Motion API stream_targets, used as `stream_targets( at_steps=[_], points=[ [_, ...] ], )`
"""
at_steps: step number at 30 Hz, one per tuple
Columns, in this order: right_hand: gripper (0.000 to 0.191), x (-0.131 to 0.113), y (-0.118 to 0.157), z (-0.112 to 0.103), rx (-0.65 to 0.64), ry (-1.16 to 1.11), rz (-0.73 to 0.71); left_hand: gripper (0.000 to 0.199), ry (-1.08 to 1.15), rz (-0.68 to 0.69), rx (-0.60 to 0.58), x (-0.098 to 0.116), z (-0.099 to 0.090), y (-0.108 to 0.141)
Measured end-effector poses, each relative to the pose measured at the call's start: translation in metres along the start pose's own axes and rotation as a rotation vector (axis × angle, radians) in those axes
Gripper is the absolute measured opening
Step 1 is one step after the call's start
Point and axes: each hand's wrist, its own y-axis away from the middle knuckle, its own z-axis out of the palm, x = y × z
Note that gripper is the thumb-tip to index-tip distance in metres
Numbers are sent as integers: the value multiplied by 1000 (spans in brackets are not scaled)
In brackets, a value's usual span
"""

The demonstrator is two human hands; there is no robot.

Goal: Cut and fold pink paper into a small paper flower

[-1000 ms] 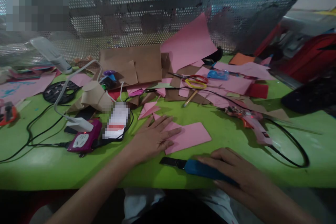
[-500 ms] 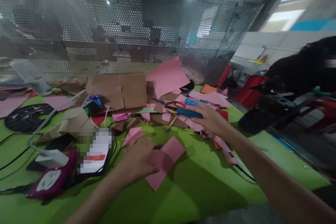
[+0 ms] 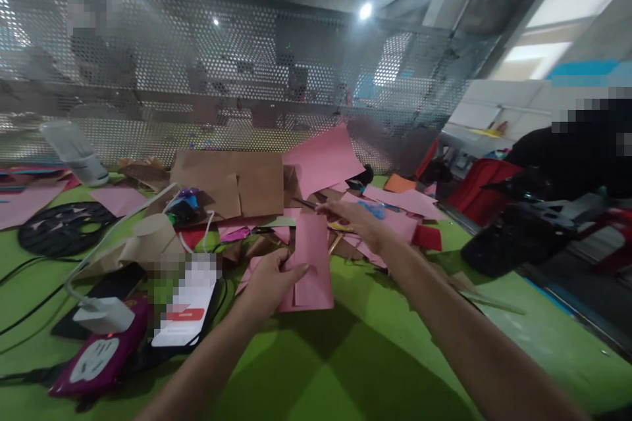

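Note:
A folded pink paper (image 3: pixel 314 263) stands tilted up over the green table, and my left hand (image 3: pixel 271 283) grips its left side with the thumb across the front. My right hand (image 3: pixel 353 220) is just beyond and right of the paper's top, over the pile of scraps; its fingers are bent round something I cannot make out. A dark pointed tip shows by those fingertips. Below my right hand lies a yellowish stick (image 3: pixel 336 242), and blue material (image 3: pixel 372 209) lies to its right. A larger pink sheet (image 3: pixel 323 161) leans behind.
A brown cardboard box (image 3: pixel 232 184) stands at the back before a perforated metal screen (image 3: pixel 237 79). On the left are a phone (image 3: pixel 185 309), a purple power strip (image 3: pixel 99 355), cables and a black disc (image 3: pixel 64 227). A person in black is at the right.
The pink paper has been lifted from the table in my left hand and turned more upright. My right hand has moved left from the blue-handled tool, its fingers now bent. The view has shifted slightly.

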Motion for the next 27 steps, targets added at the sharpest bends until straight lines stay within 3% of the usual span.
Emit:
stream_targets(
  at_steps=[3, 6, 13, 17, 20, 25, 27],
  points=[
    [37, -10, 17, 18, 4, -169, 27, 24, 67, -43, -17, 0, 4, 2],
    [37, -14, 21, 21, 123, -299, 59, 31, 138, -35, -42, -6, 2, 6],
    [35, 2, -16, -28, 457, -425, 132, 37, 188, -62, 67, -20, -13, 7],
    [33, 16, -29, -44, 544, -418, 167, 36, 288, -92, 92, -18, -13, 8],
    [45, 13, -14, -35, 495, -416, 193, 36, 262, -106, 100, -15, -11, 9],
    [37, -10, 34, -1, 153, -550, 247, 37, 168, -77, 57, -14, -9, 12],
    [38, -17, 46, 9, 92, -603, 270, 38, 90, -78, 59, -15, -8, 13]
  ],
)
